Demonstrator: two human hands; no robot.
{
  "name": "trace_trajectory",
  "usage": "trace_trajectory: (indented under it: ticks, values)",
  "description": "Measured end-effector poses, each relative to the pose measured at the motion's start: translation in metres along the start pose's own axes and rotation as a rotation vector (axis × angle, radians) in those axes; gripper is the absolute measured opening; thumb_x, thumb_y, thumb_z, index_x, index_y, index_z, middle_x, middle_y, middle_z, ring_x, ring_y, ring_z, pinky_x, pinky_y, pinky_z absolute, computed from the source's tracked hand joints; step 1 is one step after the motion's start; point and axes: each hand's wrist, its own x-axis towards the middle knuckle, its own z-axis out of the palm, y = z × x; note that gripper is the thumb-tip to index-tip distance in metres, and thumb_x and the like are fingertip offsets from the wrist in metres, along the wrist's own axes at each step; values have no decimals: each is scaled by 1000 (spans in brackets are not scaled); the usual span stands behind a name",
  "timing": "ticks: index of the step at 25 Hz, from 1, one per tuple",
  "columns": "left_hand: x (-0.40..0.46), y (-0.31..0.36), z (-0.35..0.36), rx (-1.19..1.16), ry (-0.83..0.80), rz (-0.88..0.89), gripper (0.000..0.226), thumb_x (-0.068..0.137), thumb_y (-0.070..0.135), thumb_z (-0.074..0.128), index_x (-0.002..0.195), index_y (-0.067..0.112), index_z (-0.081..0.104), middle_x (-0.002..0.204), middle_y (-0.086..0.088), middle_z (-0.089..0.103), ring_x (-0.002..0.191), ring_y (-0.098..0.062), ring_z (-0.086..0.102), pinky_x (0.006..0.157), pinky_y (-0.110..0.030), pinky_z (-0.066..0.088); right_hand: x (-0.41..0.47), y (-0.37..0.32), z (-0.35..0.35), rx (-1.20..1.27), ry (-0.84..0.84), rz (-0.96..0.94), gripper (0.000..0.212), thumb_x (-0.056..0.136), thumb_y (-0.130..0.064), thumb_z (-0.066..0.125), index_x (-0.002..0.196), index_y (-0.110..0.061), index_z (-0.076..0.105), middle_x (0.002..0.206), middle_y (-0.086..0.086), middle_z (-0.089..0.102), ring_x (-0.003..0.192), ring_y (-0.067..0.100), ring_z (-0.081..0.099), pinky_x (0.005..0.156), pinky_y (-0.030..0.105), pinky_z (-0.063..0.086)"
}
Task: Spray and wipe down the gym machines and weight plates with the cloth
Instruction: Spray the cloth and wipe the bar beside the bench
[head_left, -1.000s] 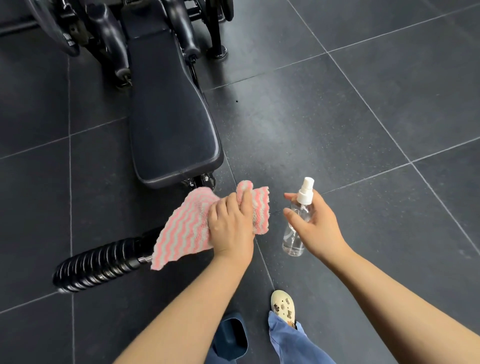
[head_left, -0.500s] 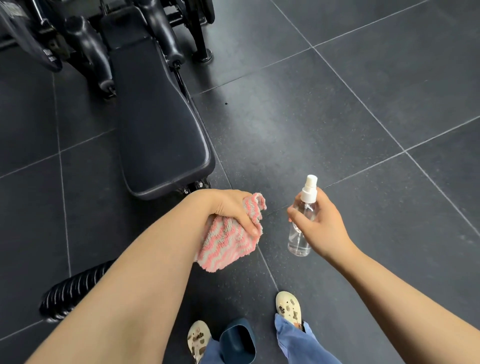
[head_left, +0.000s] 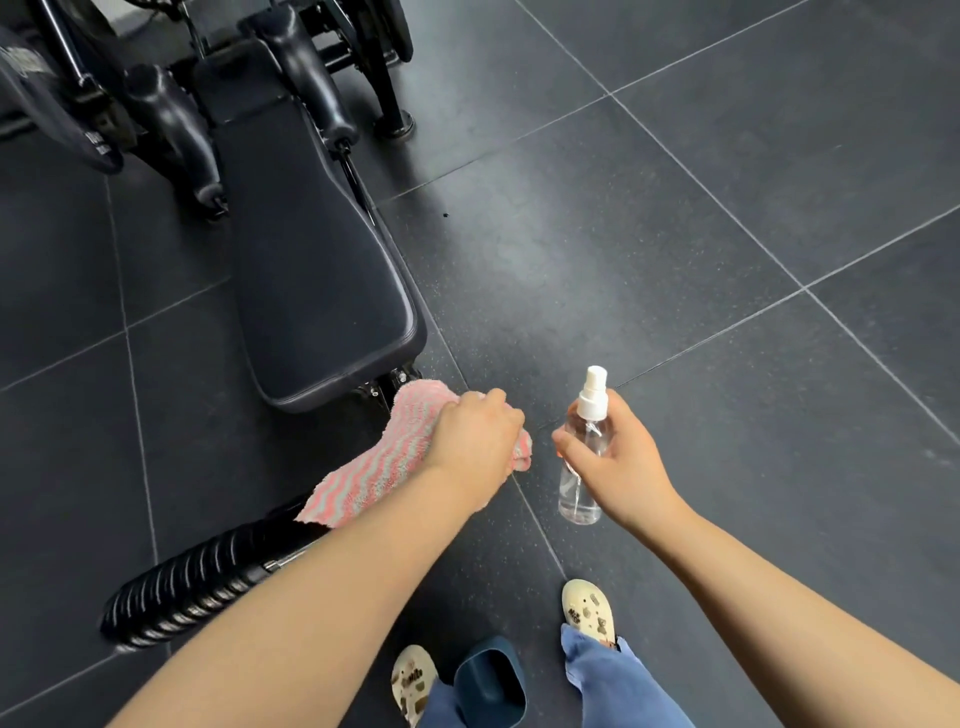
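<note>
**Cloth and bottle held over a dark tiled floor beside the bench**

The floor (head_left: 649, 218) was laid in large, dark grey, speckled tiles with thin pale joints that ran diagonally through the view. A dull patch of light lay on the tiles just right of the bench (head_left: 311, 270), and one small dark speck sat on the floor near the bench's right edge.

The bench was a long black padded seat, its rounded near end pointing toward the person. Beyond its far end stood black machine frames (head_left: 171, 119) with padded arms and feet planted on the tiles; part of a round plate (head_left: 31, 83) showed at the far left of them. Nearer than the bench, and to its left, a black ribbed roller (head_left: 197, 582) lay across the floor on a metal bar.

The left hand (head_left: 475, 441) gripped a pink and grey striped cloth (head_left: 384, 457), fingers curled over it, just off the bench's near right corner. The cloth hung from the hand down toward the roller; whether it touched the roller could not be told.

The right hand (head_left: 618, 462) was clamped around a clear bottle (head_left: 584, 452) with a white spray top, held upright to the right of the bench's near end, close to the left hand but apart from it.

Below, nearest the person, were two cream clogs (head_left: 589, 608), blue trouser legs (head_left: 618, 680) and a dark blue object (head_left: 491, 680) between them.
</note>
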Motion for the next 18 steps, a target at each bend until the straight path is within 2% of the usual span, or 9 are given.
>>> trace_trajectory:
  ticks: [2,4,6,9,11,13,15,17,18]
  values:
    - [18,-1,-15,60,-248,74,13,90,27,52,99,21,59,109,2,58,95,-22,56,64,-28,38,3,-4,-3,-8,17,-2,19,84,-11,63,84,-20,47,71,-12,54,67,2,49,67,14,40]
    - [35,8,-24,120,-437,107,25,97,33,41,105,19,60,114,-1,60,94,-24,55,73,-30,42,1,-9,-10,-5,48,-2,20,84,-11,64,83,-22,47,72,-12,54,66,1,48,66,12,39]
    - [40,15,-27,163,-499,136,33,100,32,35,116,15,58,116,-4,60,105,-26,57,79,-33,41,-3,-13,-18,-14,84,3,20,84,-10,64,82,-20,47,71,-11,54,65,1,47,64,9,37]
    - [27,7,-20,184,-329,278,20,91,26,46,101,21,63,93,4,64,100,-23,62,74,-27,41,-8,-21,-25,-69,141,12,18,84,-9,63,82,-16,47,69,-10,52,63,1,46,62,8,36]
    - [15,-3,-22,207,-240,429,3,83,23,55,85,21,56,87,4,64,93,-22,63,74,-27,36,-8,-28,-24,-101,189,24,15,84,-10,63,85,-12,48,69,-10,52,63,2,47,62,9,36]
    - [1,-7,-20,303,-192,581,37,64,25,75,67,20,39,69,8,53,79,-20,60,70,-29,31,-12,-38,-14,-112,256,49,15,84,-10,64,89,-8,50,71,-8,53,66,7,48,62,10,36]
    - [-3,-15,-13,321,-94,634,42,54,26,79,63,24,37,59,11,44,70,-18,57,68,-28,32,-22,-49,1,-109,349,79,15,84,-10,64,91,-9,51,73,-7,54,68,8,49,61,9,36]
    - [-3,-30,-4,122,15,641,11,70,25,66,74,26,56,71,9,56,84,-16,57,87,-29,36,-39,-60,20,-93,467,111,15,83,-10,64,89,-12,51,73,-8,54,68,6,50,61,7,36]
    - [-5,-36,3,24,45,650,8,77,24,58,84,26,61,82,8,60,96,-13,55,99,-30,30,-48,-64,29,-86,514,133,15,83,-10,64,88,-13,51,73,-8,55,68,6,51,61,7,36]
